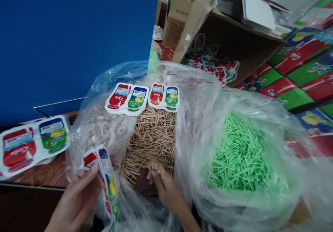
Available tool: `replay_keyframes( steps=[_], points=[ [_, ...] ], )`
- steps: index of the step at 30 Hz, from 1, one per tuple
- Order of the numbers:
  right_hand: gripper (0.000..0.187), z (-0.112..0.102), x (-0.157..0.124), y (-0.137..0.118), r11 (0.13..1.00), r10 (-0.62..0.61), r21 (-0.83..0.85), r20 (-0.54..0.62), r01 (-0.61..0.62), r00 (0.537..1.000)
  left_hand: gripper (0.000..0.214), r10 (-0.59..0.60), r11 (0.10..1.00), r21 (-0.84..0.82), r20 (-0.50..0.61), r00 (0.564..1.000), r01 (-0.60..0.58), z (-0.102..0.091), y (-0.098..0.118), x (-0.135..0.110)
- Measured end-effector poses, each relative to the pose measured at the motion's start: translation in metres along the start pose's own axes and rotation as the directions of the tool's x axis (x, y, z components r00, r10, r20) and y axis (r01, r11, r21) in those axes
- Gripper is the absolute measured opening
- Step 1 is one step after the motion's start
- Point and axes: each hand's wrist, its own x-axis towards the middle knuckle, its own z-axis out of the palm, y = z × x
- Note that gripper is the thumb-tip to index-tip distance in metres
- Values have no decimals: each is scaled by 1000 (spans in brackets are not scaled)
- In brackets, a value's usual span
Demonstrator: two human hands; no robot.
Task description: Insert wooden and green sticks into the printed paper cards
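Observation:
My left hand (80, 193) is closed on a flat printed packet (108, 183) with red cola and green-and-yellow lemon pictures, held upright and bent at a slant. My right hand (163, 187) is at the near edge of a heap of short brown sticks (153, 138), its fingers pinched round a small bunch of them (155, 166). The sticks lie in a clear plastic bag (96, 121). At the heap's far side rest two small stacks of similar packets, a left stack (127, 99) and a right stack (163, 97).
Bright green sticks (239, 155) fill another clear bag on the right. A larger packet stack (33, 145) lies at the left table edge. Behind stands an open carton (249, 41) with loose packets inside. Printed boxes (296, 68) are piled at right, beyond which a blue panel (73, 34) rises opposite.

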Motion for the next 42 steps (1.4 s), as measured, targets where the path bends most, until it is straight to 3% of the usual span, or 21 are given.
replay_keyframes(
  steps=[5, 9, 17, 21, 25, 30, 42],
  points=[
    [24, -23, 6, -3, 986, -12, -168, 16, 15, 1000, 27, -69, 998, 18, 52, 996, 68, -13, -14, 9],
    [27, -30, 11, 3, 959, -49, -279, 6, 49, 999, 45, -80, 995, 70, 74, 994, 75, -9, -21, 1],
    [20, -33, 7, -6, 998, -66, -10, -154, 65, 986, 30, -198, 930, 345, 170, 965, 129, 1, -36, -11],
    [19, -34, -2, -6, 995, -97, 8, -162, 99, 982, 37, -137, 877, 478, 155, 978, 48, 4, -39, -9],
    [20, -33, -10, 0, 986, -168, -14, -193, 168, 967, 40, -97, 901, 433, 111, 989, 40, 8, -33, -7],
    [22, -34, -15, 1, 989, -146, -23, -181, 144, 973, 42, -110, 902, 427, 91, 990, 61, 10, -33, -1],
    [21, -32, -22, 4, 988, -140, 38, -201, 151, 970, 44, 3, 855, 515, 130, 992, -70, 20, -47, -15]
  ],
)
